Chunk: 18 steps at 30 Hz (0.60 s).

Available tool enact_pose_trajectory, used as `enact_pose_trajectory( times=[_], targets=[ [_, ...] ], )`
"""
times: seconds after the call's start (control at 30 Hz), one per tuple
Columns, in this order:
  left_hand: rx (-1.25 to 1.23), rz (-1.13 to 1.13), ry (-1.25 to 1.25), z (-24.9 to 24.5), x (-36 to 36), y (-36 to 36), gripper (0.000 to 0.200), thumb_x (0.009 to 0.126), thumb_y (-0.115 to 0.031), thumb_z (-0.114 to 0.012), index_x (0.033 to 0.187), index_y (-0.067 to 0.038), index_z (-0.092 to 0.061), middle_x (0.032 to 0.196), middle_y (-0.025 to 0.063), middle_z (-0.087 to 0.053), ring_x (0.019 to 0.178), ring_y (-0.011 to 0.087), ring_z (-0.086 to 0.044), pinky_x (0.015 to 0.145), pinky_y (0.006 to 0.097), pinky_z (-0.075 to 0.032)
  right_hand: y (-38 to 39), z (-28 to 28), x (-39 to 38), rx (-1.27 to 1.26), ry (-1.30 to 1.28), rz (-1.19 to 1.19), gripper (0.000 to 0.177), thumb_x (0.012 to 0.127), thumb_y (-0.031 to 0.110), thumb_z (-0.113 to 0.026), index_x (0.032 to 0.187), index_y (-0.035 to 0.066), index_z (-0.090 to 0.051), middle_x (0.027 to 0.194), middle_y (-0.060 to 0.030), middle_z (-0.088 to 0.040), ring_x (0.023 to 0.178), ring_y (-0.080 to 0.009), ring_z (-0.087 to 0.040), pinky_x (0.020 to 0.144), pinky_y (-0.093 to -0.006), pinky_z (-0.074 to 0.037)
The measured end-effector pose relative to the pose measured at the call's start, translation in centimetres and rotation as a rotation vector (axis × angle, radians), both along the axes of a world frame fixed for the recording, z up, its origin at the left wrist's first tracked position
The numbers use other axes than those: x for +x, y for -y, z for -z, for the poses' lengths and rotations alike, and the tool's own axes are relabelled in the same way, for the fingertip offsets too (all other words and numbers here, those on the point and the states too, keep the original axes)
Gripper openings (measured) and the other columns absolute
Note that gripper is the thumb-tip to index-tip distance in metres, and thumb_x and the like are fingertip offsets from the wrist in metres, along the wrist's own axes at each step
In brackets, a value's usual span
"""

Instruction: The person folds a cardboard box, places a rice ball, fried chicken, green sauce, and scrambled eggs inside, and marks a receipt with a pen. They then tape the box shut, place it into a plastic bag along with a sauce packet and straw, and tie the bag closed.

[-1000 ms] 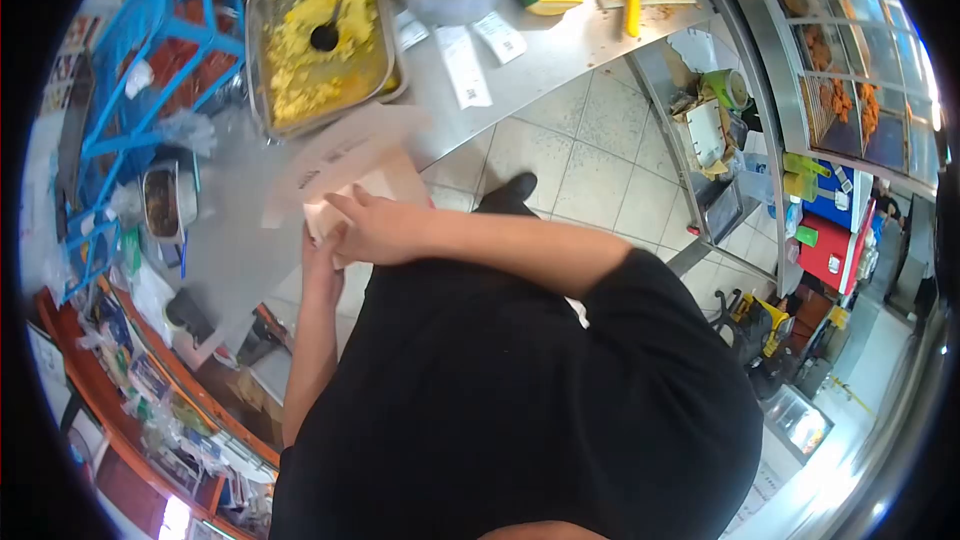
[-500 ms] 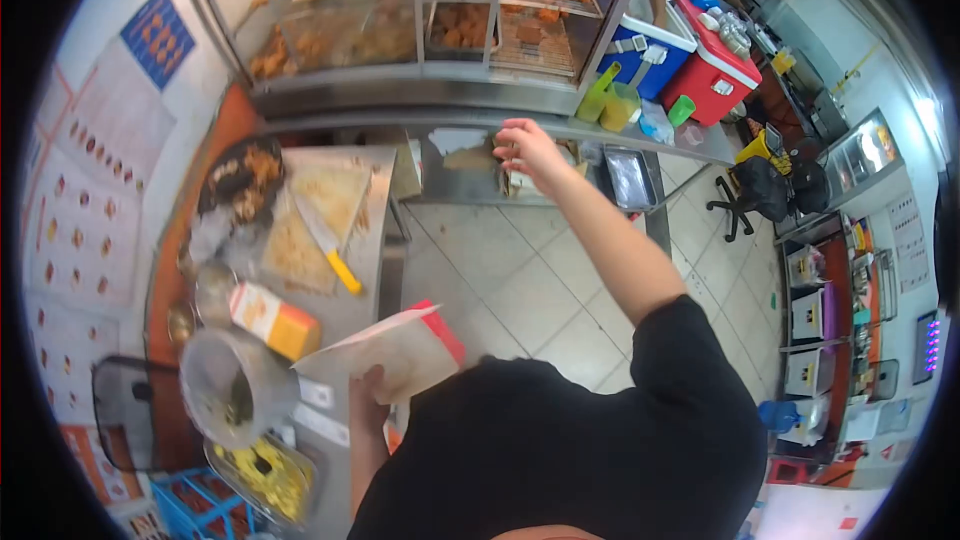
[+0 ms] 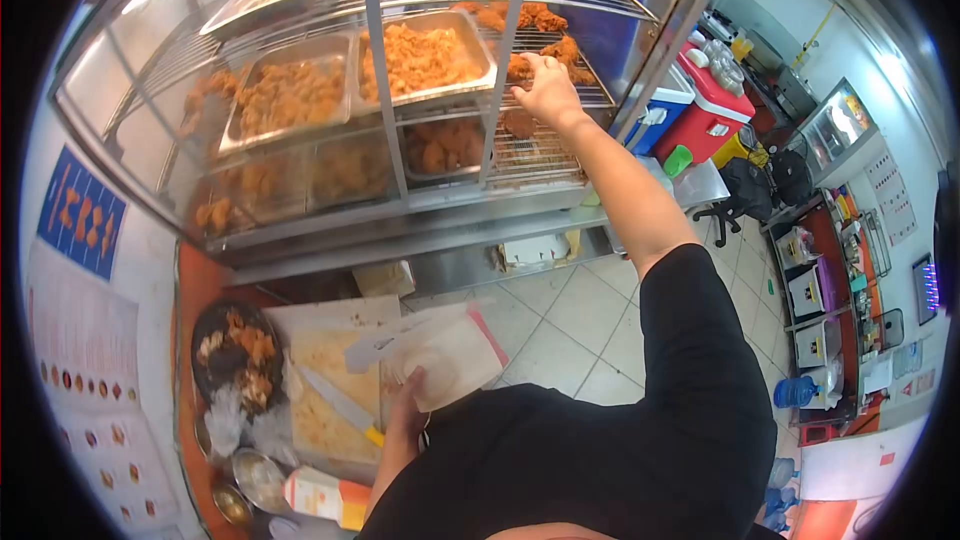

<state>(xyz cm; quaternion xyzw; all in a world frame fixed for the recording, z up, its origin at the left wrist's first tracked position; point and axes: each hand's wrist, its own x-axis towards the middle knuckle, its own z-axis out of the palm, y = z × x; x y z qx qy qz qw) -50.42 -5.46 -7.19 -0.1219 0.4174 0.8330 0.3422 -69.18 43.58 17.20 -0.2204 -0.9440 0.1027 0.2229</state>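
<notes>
My left hand (image 3: 408,410) is closed on the edge of an open white takeaway box (image 3: 450,355), which has a red edge on its right side. My right hand (image 3: 548,90) is stretched into the glass-sided display cabinet, over its wire rack. Thumb and fingers are apart, close beside a piece of fried chicken (image 3: 518,68). Whether the fingertips touch it cannot be made out. More fried chicken (image 3: 563,50) lies just beyond the hand. Left of it, a metal tray (image 3: 487,75) holds small fried pieces.
The cabinet's metal upright (image 3: 508,60) stands just left of my right hand. On the left counter, a yellow-handled knife (image 3: 340,407) lies on a cutting board (image 3: 325,340), near a black bowl (image 3: 200,325) with chicken pieces. A red cooler (image 3: 715,120) stands at the right.
My right hand has moved up and forward, from above the lower shelf into the cabinet near the chicken. The view has shifted toward the cabinet. My left hand still holds the box.
</notes>
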Motion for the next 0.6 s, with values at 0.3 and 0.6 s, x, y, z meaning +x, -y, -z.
enact_pose_trajectory(
  times=[0.3,0.6],
  targets=[
    [0.040,0.099,-0.006,-1.3,-9.7,-7.7,0.057,0.096,-0.016,-0.065,0.147,-0.006,-0.042,0.134,0.0147,-0.060,0.122,0.0329,-0.061,0.100,0.0516,-0.054,-2.7,0.0,-3.3,0.272,0.187,0.007,0.058,0.087,0.037,-0.077,0.139,0.019,-0.055,0.132,-0.0078,-0.064,0.131,-0.0277,-0.052,0.107,-0.0480,-0.042],
    [-0.130,-0.117,-0.150,-1.9,-8.9,-14.9,0.059,0.096,-0.013,-0.065,0.149,-0.010,-0.039,0.134,0.0122,-0.058,0.121,0.0301,-0.061,0.098,0.0471,-0.056,-0.1,2.7,11.1,-2.079,-0.507,-0.788,0.048,0.096,0.024,-0.065,0.137,0.002,-0.053,0.128,-0.0157,-0.066,0.109,-0.0218,-0.066,0.093,-0.0390,-0.053]
  ],
)
